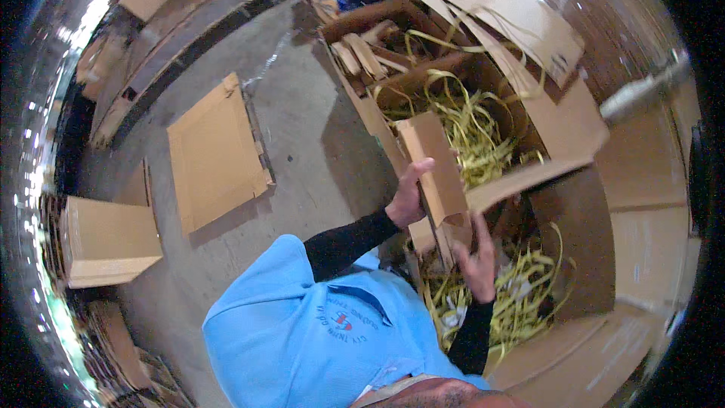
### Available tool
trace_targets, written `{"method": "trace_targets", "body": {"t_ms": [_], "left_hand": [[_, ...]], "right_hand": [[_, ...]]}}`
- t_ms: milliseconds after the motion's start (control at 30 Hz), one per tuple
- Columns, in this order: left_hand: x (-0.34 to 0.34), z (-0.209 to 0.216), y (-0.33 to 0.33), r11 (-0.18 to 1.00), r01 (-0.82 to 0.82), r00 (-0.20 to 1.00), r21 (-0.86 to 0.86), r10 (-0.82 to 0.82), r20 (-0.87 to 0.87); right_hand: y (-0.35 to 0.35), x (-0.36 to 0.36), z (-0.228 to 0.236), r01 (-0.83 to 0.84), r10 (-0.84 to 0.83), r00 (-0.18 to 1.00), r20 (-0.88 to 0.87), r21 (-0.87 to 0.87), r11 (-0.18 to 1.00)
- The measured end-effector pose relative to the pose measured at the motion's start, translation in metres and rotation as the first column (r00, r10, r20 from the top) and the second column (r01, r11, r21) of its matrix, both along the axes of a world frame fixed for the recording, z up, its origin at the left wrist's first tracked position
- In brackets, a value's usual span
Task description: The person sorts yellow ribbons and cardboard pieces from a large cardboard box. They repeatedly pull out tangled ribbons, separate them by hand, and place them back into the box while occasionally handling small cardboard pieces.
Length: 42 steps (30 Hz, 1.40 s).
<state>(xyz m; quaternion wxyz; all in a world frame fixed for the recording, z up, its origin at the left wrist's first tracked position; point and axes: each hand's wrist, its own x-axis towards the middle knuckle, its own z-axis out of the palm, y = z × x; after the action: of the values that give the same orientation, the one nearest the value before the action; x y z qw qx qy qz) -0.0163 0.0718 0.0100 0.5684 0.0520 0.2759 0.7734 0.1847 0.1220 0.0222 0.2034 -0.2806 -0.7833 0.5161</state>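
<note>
My left hand point(410, 195) grips the left edge of a long folded piece of brown cardboard point(444, 170), thumb on top. The cardboard is held tilted over the side of a large carton. At its near end is my right hand point(477, 263), fingers stretched and apart, close to or touching the cardboard's corner. Beneath and beyond lie tangled yellow packing straps point(483, 140) in one carton. More yellow straps point(521, 298) fill the carton by my right forearm.
Cardboard strips point(364, 57) stand in the farther carton compartment. Large cardboard flaps point(521, 19) lean at the right. A flat cardboard sheet point(215, 155) lies on the grey floor point(302, 128), with a stack of cardboard point(113, 242) at the left.
</note>
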Motion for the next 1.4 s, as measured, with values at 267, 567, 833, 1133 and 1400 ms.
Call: {"method": "trace_targets", "body": {"t_ms": [267, 567, 833, 1133, 1400], "left_hand": [[-0.225, -0.051, 0.004, 0.966, -0.198, 0.783, 0.168, 0.259, -0.566], [-0.342, -0.028, 0.113, 0.901, -0.430, 0.573, -0.063, 0.219, -0.790], [0.065, -0.026, 0.071, 0.804, 0.591, -0.011, 0.064, 0.087, -0.996], [0.113, -0.047, 0.091, 0.583, 0.538, -0.660, -0.609, -0.157, -0.734], [0.158, -0.127, 0.232, 0.775, 0.256, -0.571, -0.577, -0.361, -0.738]], "right_hand": [[-0.039, 0.059, -0.049, 0.195, -0.175, 0.981, 0.087, -0.372, 0.907], [-0.008, 0.080, -0.078, 0.536, -0.527, 0.842, 0.114, -0.070, 0.841], [0.137, 0.078, -0.217, 0.294, -0.576, 0.684, 0.446, 0.555, 0.778], [0.159, 0.182, -0.280, 0.328, -0.710, 0.580, 0.399, 0.684, 0.652], [0.157, 0.194, -0.213, 0.269, -0.720, 0.565, 0.403, 0.735, 0.623]]}}
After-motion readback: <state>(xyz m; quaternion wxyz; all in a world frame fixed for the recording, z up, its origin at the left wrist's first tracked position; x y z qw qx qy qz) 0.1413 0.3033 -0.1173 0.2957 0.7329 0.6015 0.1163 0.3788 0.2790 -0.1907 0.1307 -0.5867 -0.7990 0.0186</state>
